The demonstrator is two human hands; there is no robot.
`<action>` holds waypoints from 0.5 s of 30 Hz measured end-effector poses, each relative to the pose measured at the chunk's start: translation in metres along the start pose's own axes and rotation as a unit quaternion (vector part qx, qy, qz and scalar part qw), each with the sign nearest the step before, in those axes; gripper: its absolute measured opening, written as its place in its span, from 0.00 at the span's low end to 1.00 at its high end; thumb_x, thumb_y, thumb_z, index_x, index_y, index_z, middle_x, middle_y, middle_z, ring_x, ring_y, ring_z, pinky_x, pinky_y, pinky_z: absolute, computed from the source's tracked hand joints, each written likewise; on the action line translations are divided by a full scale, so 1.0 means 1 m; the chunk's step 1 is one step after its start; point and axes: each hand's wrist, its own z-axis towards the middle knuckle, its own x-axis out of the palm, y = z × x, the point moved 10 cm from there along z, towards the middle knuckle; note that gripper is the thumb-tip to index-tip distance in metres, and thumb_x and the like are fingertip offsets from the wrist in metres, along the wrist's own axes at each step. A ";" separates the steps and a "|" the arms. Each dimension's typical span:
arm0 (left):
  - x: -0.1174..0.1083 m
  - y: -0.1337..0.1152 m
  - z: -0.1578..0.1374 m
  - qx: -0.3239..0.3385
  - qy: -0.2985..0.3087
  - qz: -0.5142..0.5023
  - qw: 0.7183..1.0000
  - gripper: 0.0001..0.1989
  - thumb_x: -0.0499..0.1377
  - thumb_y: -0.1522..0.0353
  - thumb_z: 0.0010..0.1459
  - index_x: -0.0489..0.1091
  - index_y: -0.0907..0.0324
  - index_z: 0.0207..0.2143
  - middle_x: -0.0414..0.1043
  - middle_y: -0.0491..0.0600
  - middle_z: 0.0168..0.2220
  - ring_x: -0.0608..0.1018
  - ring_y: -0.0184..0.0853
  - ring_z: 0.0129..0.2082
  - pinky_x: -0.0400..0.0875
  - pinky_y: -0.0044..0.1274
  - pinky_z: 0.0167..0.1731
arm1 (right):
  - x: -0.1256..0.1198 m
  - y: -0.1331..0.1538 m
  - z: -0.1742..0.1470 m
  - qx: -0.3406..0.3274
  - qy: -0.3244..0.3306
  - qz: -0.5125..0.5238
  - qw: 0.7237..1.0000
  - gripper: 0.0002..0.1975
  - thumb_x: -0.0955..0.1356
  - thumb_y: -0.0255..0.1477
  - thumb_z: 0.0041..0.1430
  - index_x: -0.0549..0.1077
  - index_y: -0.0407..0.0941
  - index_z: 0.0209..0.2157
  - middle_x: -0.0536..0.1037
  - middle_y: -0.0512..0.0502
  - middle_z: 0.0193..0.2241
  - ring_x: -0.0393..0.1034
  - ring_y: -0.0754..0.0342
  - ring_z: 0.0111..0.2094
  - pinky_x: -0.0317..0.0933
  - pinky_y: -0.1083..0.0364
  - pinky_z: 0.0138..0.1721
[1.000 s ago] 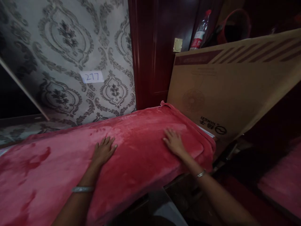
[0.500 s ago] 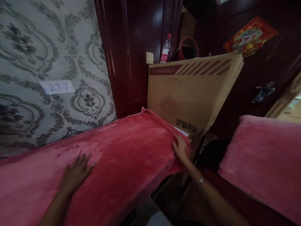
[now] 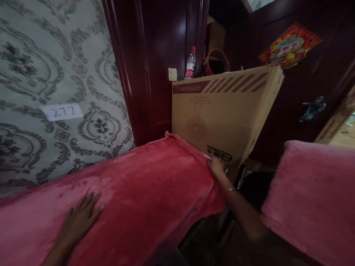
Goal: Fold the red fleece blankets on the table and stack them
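Observation:
A pink-red plush cover [image 3: 155,181] lies over a long, flat surface from the left side to the middle, its near side hanging down. My left hand [image 3: 81,216] rests flat on top of it, fingers spread. At the cover's far right corner, my right hand [image 3: 216,167], with a bracelet on the wrist, is closed around the hemmed edge; its fingertips are partly hidden. A thin white strip shows under the hem beside those fingers.
A large cardboard box [image 3: 222,114] stands just behind the cover's end. On top are a plastic bottle [image 3: 190,64] and a red-rimmed object [image 3: 219,55]. Another pink plush-covered piece [image 3: 318,192] stands at right. Patterned wallpaper with a paper "277" label [image 3: 63,112] is at left.
My right hand has shifted from lying on the corner to closing on the hem, and the corner's loose fabric hangs differently. My left hand still lies flat on the cover. The view has shifted slightly.

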 end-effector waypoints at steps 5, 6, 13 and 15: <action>0.000 0.005 0.001 -0.003 -0.021 -0.001 1.000 0.33 0.43 0.58 0.62 0.59 0.59 0.66 0.54 0.56 0.69 0.55 0.48 0.69 0.53 0.49 0.63 | 0.013 0.013 0.005 0.021 0.050 -0.048 0.997 0.19 0.60 0.21 0.62 0.75 0.37 0.50 0.76 0.30 0.49 0.69 0.44 0.54 0.61 0.51 0.52; 0.001 0.006 0.001 0.000 -0.020 0.001 1.000 0.33 0.43 0.58 0.62 0.60 0.59 0.66 0.55 0.55 0.69 0.56 0.48 0.69 0.53 0.48 0.63 | 0.012 0.013 0.008 0.030 0.055 -0.053 0.997 0.20 0.59 0.21 0.63 0.75 0.37 0.50 0.76 0.30 0.49 0.70 0.45 0.53 0.61 0.51 0.52; 0.002 0.006 0.001 0.006 -0.012 0.011 1.000 0.34 0.43 0.58 0.60 0.59 0.60 0.66 0.56 0.55 0.68 0.56 0.47 0.69 0.54 0.47 0.63 | -0.012 -0.011 0.032 0.135 0.050 -0.073 0.987 0.22 0.54 0.24 0.68 0.74 0.43 0.54 0.79 0.32 0.45 0.76 0.47 0.45 0.65 0.52 0.44; -0.001 0.005 0.001 0.003 -0.017 0.018 1.000 0.34 0.43 0.58 0.61 0.60 0.61 0.66 0.57 0.56 0.68 0.58 0.47 0.68 0.55 0.46 0.63 | -0.015 -0.013 0.034 0.143 0.045 -0.074 0.986 0.22 0.55 0.25 0.69 0.74 0.43 0.54 0.79 0.31 0.45 0.76 0.47 0.46 0.65 0.52 0.44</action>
